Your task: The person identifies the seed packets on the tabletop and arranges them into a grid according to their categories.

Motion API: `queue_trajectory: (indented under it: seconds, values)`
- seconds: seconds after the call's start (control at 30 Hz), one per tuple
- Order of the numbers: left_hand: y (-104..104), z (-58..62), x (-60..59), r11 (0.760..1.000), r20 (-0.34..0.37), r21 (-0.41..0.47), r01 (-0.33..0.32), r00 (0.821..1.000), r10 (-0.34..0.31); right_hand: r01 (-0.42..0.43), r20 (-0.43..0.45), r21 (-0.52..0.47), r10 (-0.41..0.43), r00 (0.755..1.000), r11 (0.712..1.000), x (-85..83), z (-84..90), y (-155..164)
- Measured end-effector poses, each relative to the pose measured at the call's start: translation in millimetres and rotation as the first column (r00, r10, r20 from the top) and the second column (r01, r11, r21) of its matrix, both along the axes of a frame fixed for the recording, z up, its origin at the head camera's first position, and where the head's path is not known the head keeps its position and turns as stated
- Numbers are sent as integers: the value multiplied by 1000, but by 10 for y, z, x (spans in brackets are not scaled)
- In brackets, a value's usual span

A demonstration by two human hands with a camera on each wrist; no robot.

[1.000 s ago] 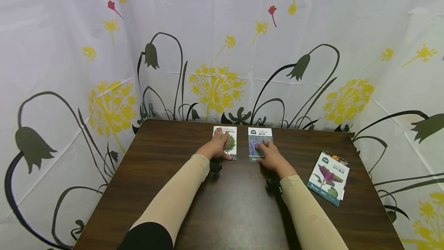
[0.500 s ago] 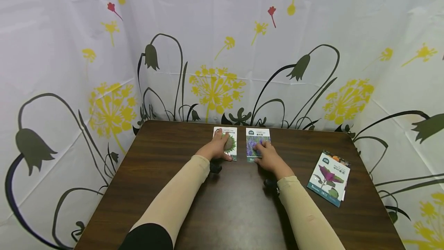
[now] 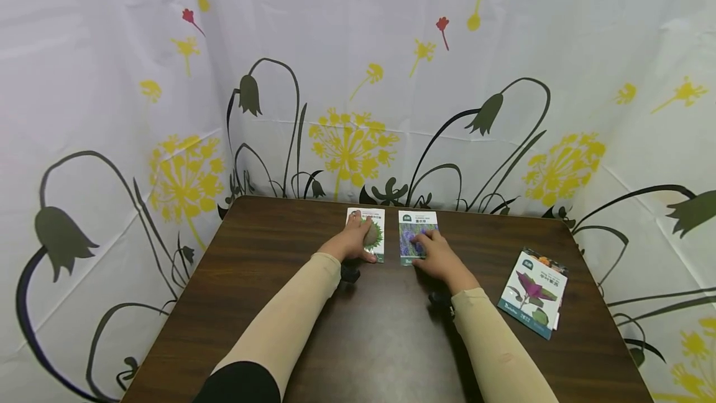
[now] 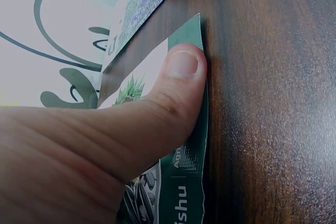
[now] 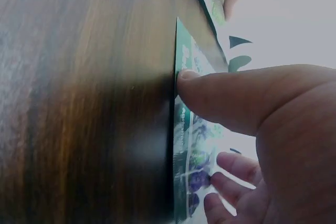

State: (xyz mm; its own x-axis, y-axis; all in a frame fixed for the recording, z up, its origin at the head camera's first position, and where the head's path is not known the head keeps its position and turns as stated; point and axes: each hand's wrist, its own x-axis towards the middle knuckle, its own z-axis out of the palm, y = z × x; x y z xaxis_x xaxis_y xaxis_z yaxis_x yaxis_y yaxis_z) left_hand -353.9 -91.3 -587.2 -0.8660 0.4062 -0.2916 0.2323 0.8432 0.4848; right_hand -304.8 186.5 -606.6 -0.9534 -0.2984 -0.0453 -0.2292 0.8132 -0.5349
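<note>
A white seed packet with a green spiky flower head [image 3: 375, 235] lies flat near the table's far edge. My left hand [image 3: 349, 239] rests on it with fingers spread, covering its left part; in the left wrist view the thumb [image 4: 176, 85] presses along its dark green end. Just to the right, separated by a narrow gap, lies a second seed packet with purple flowers [image 3: 410, 227]. Touching that one is my right hand [image 3: 439, 257], fingertips on its face. The right wrist view has the thumb [image 5: 210, 90] at its green end.
Several overlapping seed packets [image 3: 534, 291] lie askew at the right of the dark wooden table [image 3: 386, 341], the top one picturing a purple plant. Behind the table hangs a white curtain [image 3: 335, 30] printed with flowers.
The purple-flower packet has slid slightly left under my right hand, closer to the other packet. My left hand stays in place; the head view has shifted a little.
</note>
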Motion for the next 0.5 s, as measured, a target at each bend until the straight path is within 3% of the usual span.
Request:
queue_trajectory:
  seconds: [0.5]
  values:
    - [8,0,10,999,-22,-29,25,999,-25,75,-88,-70,-81,993,995,112,65,100]
